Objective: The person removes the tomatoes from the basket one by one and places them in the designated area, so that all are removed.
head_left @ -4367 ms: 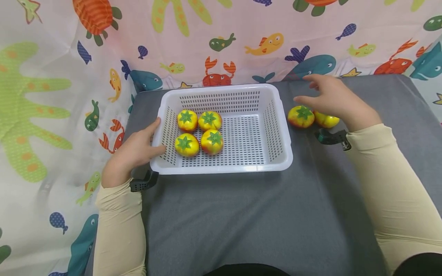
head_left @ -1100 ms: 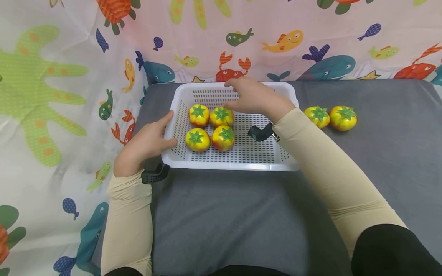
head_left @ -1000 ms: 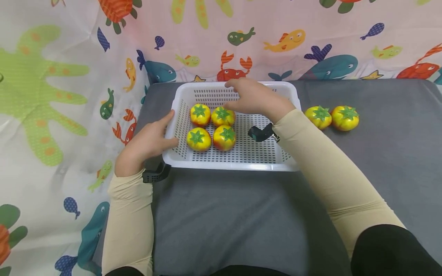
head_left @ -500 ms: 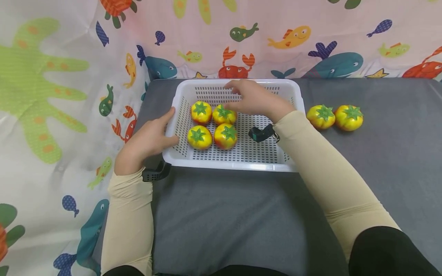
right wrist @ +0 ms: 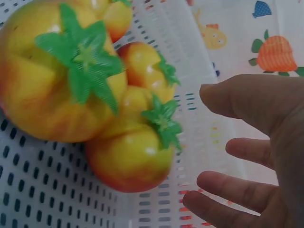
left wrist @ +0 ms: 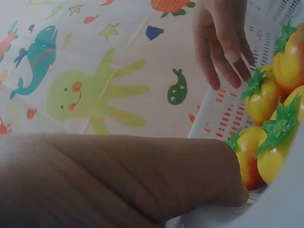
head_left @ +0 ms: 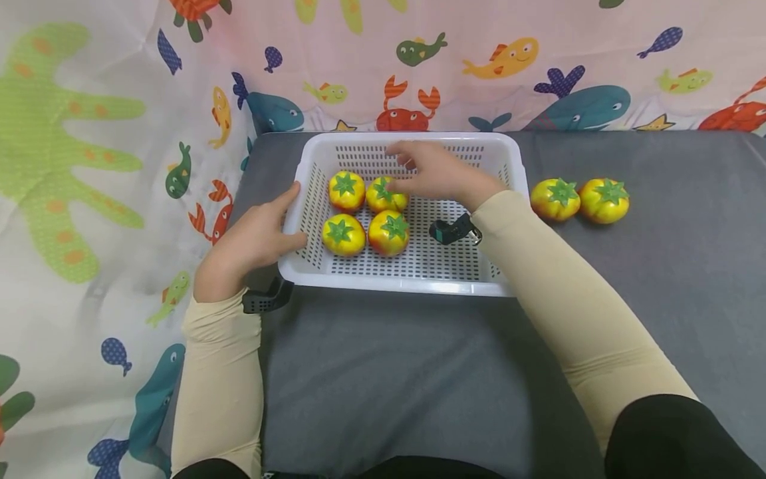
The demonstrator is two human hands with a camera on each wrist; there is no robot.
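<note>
The right hand (head_left: 439,171) has moved, since the earliest frame, from above the outer pair of fruits (head_left: 555,199) to above the basket (head_left: 389,286). At far left, the left hand (head_left: 254,239) touches this white, perforated plastic rectangle's rim, thumb and forefinger straight, unclenched. In its left half sit four glossy, squat fruits (head_left: 344,235), yellow blushing red, with star-shaped green caps. Over them the right hand hangs loose, fingers apart, grasping nothing. Further right, the pair lies on matte grey cloth (head_left: 389,372).
</note>
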